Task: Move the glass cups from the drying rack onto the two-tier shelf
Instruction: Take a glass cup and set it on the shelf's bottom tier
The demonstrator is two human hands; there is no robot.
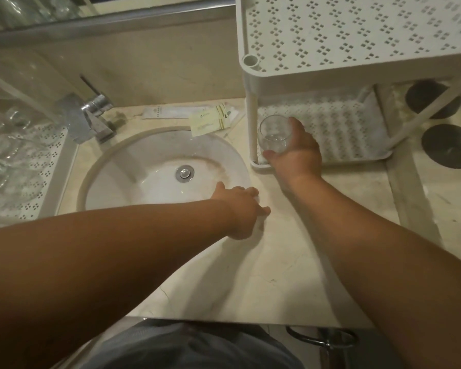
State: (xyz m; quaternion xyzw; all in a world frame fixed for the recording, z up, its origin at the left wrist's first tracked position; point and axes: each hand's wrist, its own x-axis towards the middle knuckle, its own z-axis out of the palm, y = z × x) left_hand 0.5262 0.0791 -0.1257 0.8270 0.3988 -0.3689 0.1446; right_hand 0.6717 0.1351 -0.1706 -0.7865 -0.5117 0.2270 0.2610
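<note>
Right hand (296, 153) grips a glass cup (274, 135) — packet (210, 123) print too blurred to read.

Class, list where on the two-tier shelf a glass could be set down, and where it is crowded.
Free: top tier; lower tier right of right hand holding glass. Crowded: drying rack, full of glasses.
</note>
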